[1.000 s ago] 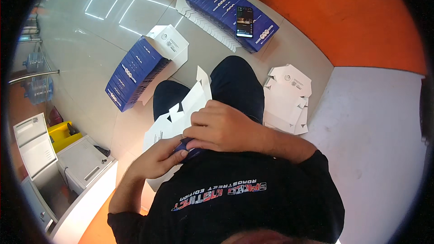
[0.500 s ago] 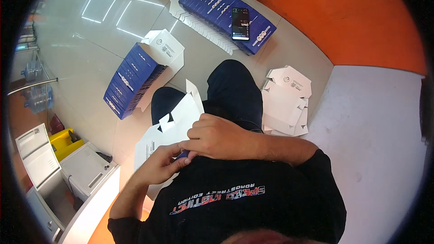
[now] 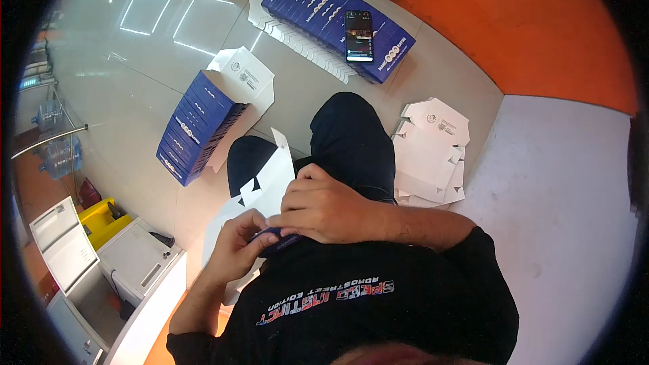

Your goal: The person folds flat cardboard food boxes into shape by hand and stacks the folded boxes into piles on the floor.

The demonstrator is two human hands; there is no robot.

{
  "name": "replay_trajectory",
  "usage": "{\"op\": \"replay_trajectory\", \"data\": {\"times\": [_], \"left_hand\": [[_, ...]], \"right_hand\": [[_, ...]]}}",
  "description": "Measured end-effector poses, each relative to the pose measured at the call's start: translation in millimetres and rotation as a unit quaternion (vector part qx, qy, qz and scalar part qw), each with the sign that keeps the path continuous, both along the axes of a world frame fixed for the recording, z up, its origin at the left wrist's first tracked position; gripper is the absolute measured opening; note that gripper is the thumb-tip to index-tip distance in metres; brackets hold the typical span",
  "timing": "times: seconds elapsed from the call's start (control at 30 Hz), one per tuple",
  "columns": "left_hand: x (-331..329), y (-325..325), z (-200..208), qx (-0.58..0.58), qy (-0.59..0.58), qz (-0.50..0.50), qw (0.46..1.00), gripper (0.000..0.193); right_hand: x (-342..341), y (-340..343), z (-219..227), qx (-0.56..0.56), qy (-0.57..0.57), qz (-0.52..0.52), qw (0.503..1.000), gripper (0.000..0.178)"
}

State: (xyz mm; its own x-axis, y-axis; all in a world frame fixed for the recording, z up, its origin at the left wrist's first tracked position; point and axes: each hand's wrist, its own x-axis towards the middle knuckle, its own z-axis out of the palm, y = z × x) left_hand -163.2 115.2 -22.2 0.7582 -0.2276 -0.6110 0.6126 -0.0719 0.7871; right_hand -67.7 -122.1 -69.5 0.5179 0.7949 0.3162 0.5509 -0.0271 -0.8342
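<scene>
A white die-cut cardboard box blank [image 3: 274, 174] with a blue outer side lies tilted across my lap, close to my shirt. My left hand [image 3: 238, 245] grips its near edge, thumb on the blue strip and fingers bent behind. Just to the right, my right hand [image 3: 326, 208] is closed on the same edge, its fingertips meeting those of the left hand. Both hands cover part of the cardboard, so the fold between them is hidden. Notches and a narrow raised flap show at the blank's far end.
On the tiled floor ahead stand a row of blue cartons [image 3: 193, 128] and a longer blue row [image 3: 318, 10], with a phone [image 3: 359, 37] lying on it. Flat white blanks [image 3: 433, 152] are piled right of my knee. White cabinets [image 3: 135, 257] stand at left; an orange panel [image 3: 500, 20] rises at far right.
More of the blue strip now shows below my fingers. My right hand has shifted slightly, with its knuckles higher, and the blank's far flap has dipped a little.
</scene>
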Motion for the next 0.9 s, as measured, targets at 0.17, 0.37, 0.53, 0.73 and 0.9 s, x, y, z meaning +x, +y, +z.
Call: {"op": "replay_trajectory", "data": {"times": [0.17, 0.37, 0.53, 0.73, 0.9], "left_hand": [[0, -5, 1, 0.026, 0.055, -0.088, 0.994, 0.013], [22, 10, 11, 0.117, -0.091, 0.062, 0.987, 0.017], [48, 22, 18, -0.005, -0.222, 0.328, 0.918, 0.038], [49, 13, 24, -0.084, -0.229, 0.348, 0.905, 0.043], [45, 13, 20, -0.152, -0.184, 0.377, 0.895, 0.039]], "right_hand": [[-9, 5, -5, -0.029, -0.041, 0.053, 0.997, 0.029], [-2, 15, 10, 0.066, -0.108, -0.134, 0.983, 0.036], [11, 38, 18, 0.118, -0.141, -0.072, 0.980, 0.036], [24, 46, 15, 0.084, -0.225, -0.095, 0.966, 0.033], [36, 36, 17, 0.102, -0.219, -0.055, 0.969, 0.033]]}}
